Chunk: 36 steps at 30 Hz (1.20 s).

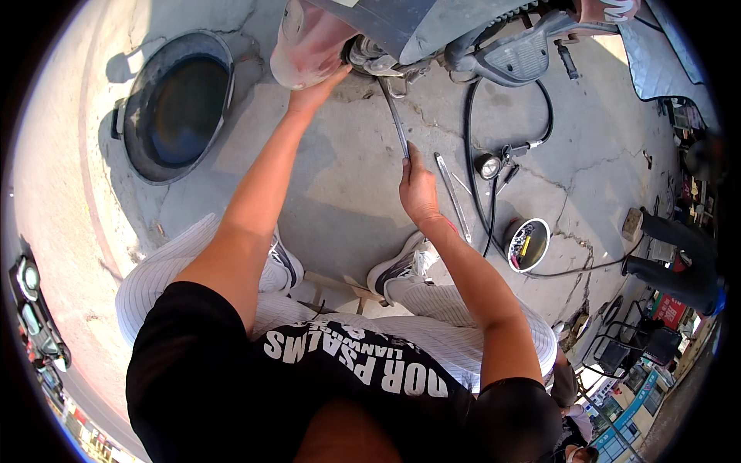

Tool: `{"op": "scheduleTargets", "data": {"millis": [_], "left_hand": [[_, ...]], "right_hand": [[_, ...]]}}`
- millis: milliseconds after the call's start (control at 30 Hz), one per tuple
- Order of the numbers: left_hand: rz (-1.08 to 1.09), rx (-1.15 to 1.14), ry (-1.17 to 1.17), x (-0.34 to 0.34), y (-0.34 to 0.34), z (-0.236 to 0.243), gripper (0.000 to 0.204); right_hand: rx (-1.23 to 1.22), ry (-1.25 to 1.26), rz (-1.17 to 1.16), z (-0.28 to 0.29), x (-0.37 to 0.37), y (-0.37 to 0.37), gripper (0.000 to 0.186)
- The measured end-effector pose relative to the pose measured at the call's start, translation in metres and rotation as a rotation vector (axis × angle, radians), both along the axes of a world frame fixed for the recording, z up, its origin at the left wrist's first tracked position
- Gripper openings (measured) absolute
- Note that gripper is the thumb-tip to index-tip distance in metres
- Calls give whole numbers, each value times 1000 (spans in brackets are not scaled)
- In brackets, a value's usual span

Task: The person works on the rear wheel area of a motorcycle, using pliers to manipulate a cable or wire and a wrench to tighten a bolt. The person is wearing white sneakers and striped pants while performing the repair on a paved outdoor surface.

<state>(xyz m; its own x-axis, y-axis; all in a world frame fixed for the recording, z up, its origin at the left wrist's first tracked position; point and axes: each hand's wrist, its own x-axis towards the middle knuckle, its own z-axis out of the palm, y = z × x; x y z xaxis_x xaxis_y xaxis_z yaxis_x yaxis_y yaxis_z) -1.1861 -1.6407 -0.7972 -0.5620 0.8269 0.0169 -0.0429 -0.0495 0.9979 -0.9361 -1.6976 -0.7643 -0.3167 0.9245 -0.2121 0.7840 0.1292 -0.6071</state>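
Observation:
My left hand [315,92] reaches under the faded red fender [297,58] of a scooter. Its fingertips meet the dark wheel [363,60]; most of the fingers are hidden or too small to read. Closed round the lower end of a long flat metal tyre lever [395,116] is my right hand [419,189]. The lever slants up and away, its far end against the wheel's lower edge. A second tyre lever [454,197] lies on the ground just right of my right hand.
On the left stands a black tub [131,131] of dark water. At right are a black air hose [468,131] with a pressure gauge [488,166] and a small bucket [546,247] of odds and ends. The scooter's footrest [509,60] juts out above. Another person's legs [679,239] show at far right.

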Motion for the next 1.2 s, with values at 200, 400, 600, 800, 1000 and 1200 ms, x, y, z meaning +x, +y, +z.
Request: {"op": "scheduleTargets", "data": {"millis": [200, 400, 600, 800, 1000, 1200], "left_hand": [[-96, -72, 484, -43, 8, -58, 45], [-60, -32, 960, -53, 19, -61, 49], [-112, -64, 667, -54, 13, -73, 57], [-68, -33, 210, -18, 10, -89, 67], [23, -79, -85, -4, -3, -20, 64], [60, 24, 358, -14, 4, -20, 52]], "right_hand": [[-209, 186, -256, -86, -79, -50, 26], [-538, 262, -249, -150, -173, -47, 30], [-308, 230, -141, -169, -184, -47, 28], [-476, 323, -51, -113, -165, -61, 20], [-667, 612, 115, -67, -140, -65, 17], [-667, 580, 197, -37, -132, -68, 14]]}}
